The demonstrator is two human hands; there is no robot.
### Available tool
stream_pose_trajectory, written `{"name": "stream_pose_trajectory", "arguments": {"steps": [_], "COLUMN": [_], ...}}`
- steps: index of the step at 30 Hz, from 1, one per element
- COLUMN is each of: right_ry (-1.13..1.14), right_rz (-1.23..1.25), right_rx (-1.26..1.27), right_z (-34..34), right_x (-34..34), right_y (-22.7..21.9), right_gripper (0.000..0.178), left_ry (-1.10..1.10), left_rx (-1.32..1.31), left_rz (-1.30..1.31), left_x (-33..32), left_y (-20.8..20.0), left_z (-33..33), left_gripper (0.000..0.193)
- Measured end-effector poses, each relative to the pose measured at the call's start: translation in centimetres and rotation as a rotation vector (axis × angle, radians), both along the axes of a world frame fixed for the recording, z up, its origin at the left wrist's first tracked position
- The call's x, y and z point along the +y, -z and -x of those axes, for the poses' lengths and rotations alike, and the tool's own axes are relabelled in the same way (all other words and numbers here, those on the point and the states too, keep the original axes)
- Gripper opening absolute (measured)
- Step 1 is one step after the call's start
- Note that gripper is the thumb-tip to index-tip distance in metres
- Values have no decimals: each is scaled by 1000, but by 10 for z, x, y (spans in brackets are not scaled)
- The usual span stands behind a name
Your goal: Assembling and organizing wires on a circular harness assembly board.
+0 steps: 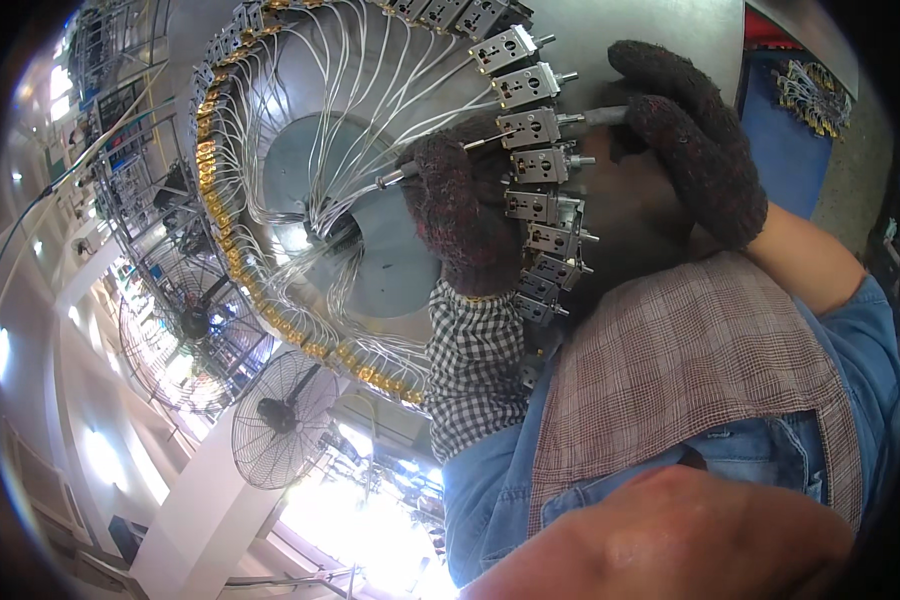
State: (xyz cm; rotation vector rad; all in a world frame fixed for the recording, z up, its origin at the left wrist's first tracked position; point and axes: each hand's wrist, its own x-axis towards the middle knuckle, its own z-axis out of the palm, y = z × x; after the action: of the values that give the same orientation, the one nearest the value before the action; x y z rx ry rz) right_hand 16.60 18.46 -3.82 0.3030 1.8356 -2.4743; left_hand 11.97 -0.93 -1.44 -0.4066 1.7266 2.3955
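Note:
My left hand (455,205), in a dark knitted glove, is closed around a slim metal screwdriver-like tool (398,177). Its thin tip meets the face of a small metal box-shaped unit (528,128) with a shaft. My right hand (700,150), gloved likewise, has its thumb and fingers on a grey cylindrical tool (605,115), whose end sits at that unit's shaft. Several like units, such as the metal unit (527,86) above it, line the rim of a round metal table (400,270). Thin white wires (345,70) run from the units to the table's centre.
Brass-coloured parts (208,165) follow the table's left rim. A large fan (282,412) stands beyond it at lower left, near a white pillar (195,520). At the upper right, a bundle of wired parts (813,97) lies on a blue surface (785,150).

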Motion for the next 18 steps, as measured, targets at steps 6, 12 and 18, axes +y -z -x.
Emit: {"name": "stream_pose_trajectory", "arguments": {"steps": [6, 12, 18], "right_ry": [-26, -26, 73], "right_rz": [-259, -81, -360], "right_rx": [113, -14, 217], "right_z": [1, 5, 11], "right_x": [1, 3, -3], "right_y": [-1, -12, -8], "right_gripper": [33, 30, 33], "left_ry": [34, 52, 56], "left_rx": [13, 49, 29], "left_rz": [-21, -89, -90], "left_x": [-2, -7, -7], "left_y": [-1, 8, 4], "left_z": [-1, 2, 0], "left_gripper": [34, 37, 35]}}
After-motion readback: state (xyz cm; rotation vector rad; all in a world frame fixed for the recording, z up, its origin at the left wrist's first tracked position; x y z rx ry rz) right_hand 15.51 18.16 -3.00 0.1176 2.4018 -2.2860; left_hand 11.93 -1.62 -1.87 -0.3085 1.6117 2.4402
